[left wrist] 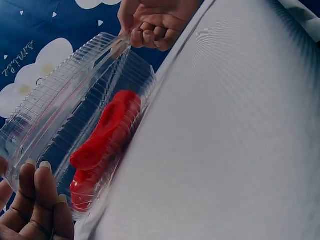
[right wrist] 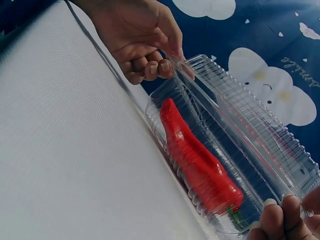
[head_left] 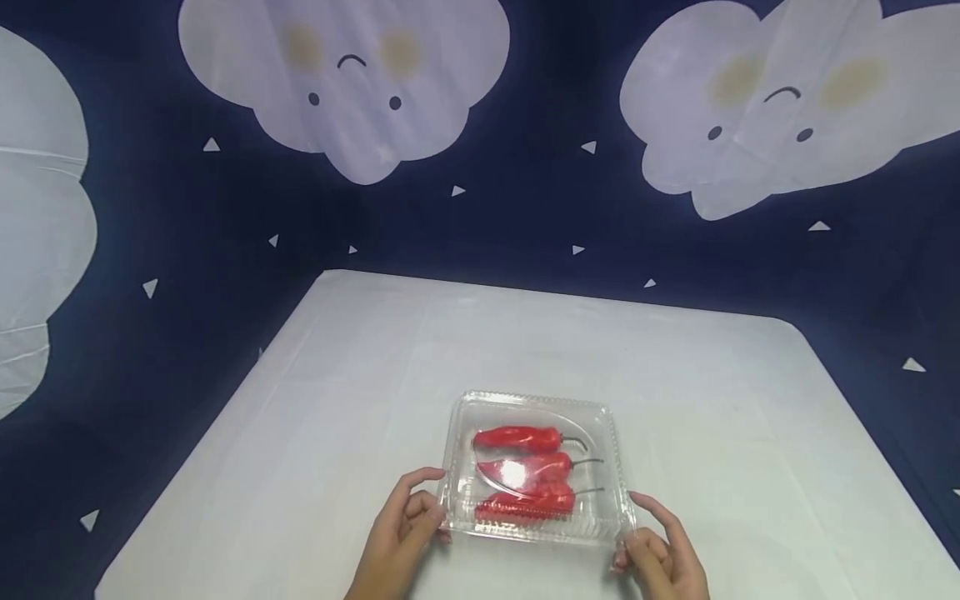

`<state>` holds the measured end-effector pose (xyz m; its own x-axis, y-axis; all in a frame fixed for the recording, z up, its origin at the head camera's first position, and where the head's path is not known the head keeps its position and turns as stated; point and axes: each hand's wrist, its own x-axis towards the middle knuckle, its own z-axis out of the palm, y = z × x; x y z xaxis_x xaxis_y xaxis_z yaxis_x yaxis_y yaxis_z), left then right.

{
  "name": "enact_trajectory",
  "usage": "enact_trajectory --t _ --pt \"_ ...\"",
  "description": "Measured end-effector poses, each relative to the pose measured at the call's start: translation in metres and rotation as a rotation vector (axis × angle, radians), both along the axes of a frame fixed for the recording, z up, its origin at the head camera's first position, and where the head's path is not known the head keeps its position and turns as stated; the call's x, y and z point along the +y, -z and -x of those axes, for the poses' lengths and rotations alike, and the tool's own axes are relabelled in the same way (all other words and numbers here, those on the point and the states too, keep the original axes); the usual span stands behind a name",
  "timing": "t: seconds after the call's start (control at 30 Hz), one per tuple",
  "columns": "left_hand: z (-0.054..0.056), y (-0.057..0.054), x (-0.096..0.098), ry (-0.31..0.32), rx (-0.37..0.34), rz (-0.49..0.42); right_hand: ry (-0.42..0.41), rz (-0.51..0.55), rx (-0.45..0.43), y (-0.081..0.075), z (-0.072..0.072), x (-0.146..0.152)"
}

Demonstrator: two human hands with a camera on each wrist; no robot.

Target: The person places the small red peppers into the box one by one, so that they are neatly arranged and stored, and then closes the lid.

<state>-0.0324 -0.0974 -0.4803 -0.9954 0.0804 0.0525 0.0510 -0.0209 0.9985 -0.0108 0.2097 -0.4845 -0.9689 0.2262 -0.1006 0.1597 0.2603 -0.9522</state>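
Note:
A clear plastic clamshell box [head_left: 534, 398] lies on the table with its lid over the base. Inside it are three red chili peppers [head_left: 517, 439] lying side by side, their stems toward the right. My left hand [head_left: 403, 533] pinches the rim near the front left corner, thumb and fingers on either side of the edge. At the front right corner, my right hand [head_left: 663, 554] grips the rim in the same way. In the right wrist view, the lid's ribbed wall [right wrist: 225, 82] rises above the rim, and one pepper [right wrist: 195, 157] shows through the base's side.
A white-covered table [head_left: 360, 350] spreads around the box on all sides. Behind it hangs a dark blue cloth [head_left: 525, 225] printed with white clouds and small triangles.

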Motion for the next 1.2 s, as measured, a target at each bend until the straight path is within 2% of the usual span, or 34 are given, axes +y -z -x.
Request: enact_trajectory --t 0.13,0.37,0.53,0.77,0.93,1.03,1.13,1.2 --pt "-0.003 0.001 0.000 -0.016 0.037 0.009 0.013 0.032 0.017 -0.001 -0.004 -0.001" --pt "-0.008 0.002 0.000 -0.049 0.101 0.009 0.008 0.135 0.125 -0.001 -0.009 -0.002" --pt "-0.010 0.003 -0.001 -0.038 0.141 0.008 0.025 0.173 0.159 -0.001 -0.010 -0.004" --pt "-0.012 0.009 -0.001 -0.033 0.135 0.008 0.059 0.154 0.213 0.000 -0.014 -0.007" --pt "-0.012 0.012 -0.001 -0.023 0.154 0.003 0.093 0.124 0.198 0.000 -0.015 -0.009" --pt "-0.012 0.011 -0.002 -0.014 0.144 0.018 0.072 0.134 0.172 0.002 -0.014 -0.006" --pt "-0.012 0.008 -0.004 0.000 0.146 0.082 0.028 0.132 0.096 0.001 -0.013 0.001" --pt "-0.013 0.004 -0.005 -0.009 0.138 0.166 -0.016 0.089 0.047 0.000 -0.013 0.008"
